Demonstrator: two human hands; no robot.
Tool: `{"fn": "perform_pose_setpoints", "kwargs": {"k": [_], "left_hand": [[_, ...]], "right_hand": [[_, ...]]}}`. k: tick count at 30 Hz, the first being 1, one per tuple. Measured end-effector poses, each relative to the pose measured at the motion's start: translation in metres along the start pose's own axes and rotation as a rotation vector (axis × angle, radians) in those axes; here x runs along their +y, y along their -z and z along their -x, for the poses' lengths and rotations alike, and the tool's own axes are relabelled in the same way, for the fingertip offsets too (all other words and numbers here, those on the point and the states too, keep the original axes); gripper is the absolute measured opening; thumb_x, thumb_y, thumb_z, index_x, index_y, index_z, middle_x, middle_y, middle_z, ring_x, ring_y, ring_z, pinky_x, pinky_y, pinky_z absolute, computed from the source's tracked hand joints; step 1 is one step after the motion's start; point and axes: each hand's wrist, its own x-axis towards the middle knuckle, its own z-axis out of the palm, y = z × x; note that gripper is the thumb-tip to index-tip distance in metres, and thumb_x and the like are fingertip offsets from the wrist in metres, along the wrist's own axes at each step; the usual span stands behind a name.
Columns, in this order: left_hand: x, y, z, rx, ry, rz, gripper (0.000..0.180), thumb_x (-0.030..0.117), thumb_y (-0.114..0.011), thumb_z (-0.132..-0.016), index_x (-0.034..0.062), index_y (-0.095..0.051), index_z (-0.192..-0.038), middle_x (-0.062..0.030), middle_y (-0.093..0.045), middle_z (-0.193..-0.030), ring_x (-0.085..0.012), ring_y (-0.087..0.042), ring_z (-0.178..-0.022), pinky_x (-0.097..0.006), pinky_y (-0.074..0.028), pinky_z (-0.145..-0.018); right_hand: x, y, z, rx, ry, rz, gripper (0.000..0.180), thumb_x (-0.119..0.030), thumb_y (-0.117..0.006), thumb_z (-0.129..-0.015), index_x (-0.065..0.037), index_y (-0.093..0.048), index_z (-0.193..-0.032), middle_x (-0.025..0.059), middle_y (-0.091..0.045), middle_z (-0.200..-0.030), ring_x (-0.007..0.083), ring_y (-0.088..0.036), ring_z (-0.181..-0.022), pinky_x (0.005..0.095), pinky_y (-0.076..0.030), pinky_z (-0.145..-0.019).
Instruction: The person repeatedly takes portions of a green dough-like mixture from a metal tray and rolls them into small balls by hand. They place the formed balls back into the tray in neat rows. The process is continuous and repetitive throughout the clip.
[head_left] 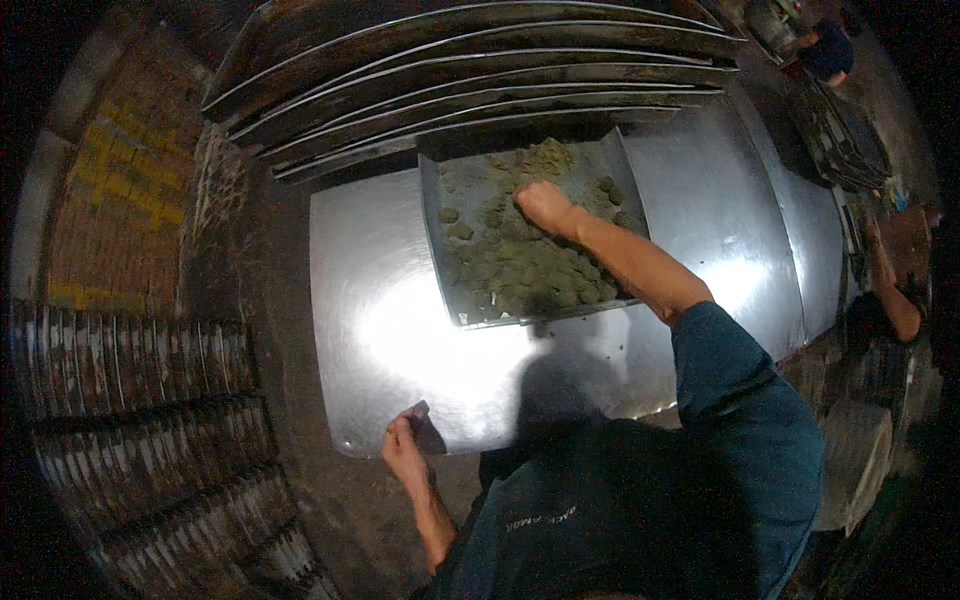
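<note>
A metal tray [432, 215] with raised sides lies on the shiny metal table, holding many greenish-brown lumps [530, 268] of a dough-like material. A looser, crumbly yellow-green mass [548, 158] sits at its far end. My right hand [548, 207] is closed over the middle of the tray, just nearer than that mass; what its fingers hold, if anything, is hidden. At the table's near left edge, my left hand [403, 445] pinches a small dark piece [421, 408] between thumb and fingers. The kind of this piece is too small to tell.
Long metal trays [480, 60] are stacked along the table's far side. More racked trays [140, 370] stand at the lower left. The metal table [690, 180] extends right, where other people [828, 52] are at work. A yellow-marked brick-like surface [125, 170] lies far left.
</note>
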Motion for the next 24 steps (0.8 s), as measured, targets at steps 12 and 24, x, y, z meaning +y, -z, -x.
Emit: {"fn": "perform_pose_setpoints", "kwargs": {"k": [12, 24], "left_hand": [[-0.036, 0.075, 0.027, 0.110, 0.031, 0.229, 0.018, 0.012, -0.048, -0.089, -0.0034, -0.057, -0.087, -0.0121, -0.061, -0.087, -0.0193, -0.059, -0.080, -0.032, -0.047, -0.078], [0.036, -0.012, -0.028, -0.249, -0.057, 0.121, 0.027, 0.016, -0.043, -0.090, -0.0062, -0.054, -0.101, -0.0121, -0.060, -0.089, -0.0207, -0.058, -0.081, -0.034, -0.050, -0.072]], "right_hand": [[0.004, 0.019, -0.043, -0.334, -0.153, 0.054, 0.018, -0.011, -0.056, -0.075, 0.002, -0.061, -0.086, 0.0184, -0.061, -0.084, 0.0353, -0.058, -0.079, 0.0420, -0.048, -0.070], [0.023, 0.038, -0.011, 0.011, -0.360, -0.463, 0.033, -0.020, -0.068, -0.069, -0.002, -0.064, -0.097, 0.0144, -0.064, -0.091, 0.0214, -0.062, -0.068, 0.0307, -0.050, -0.063]]}}
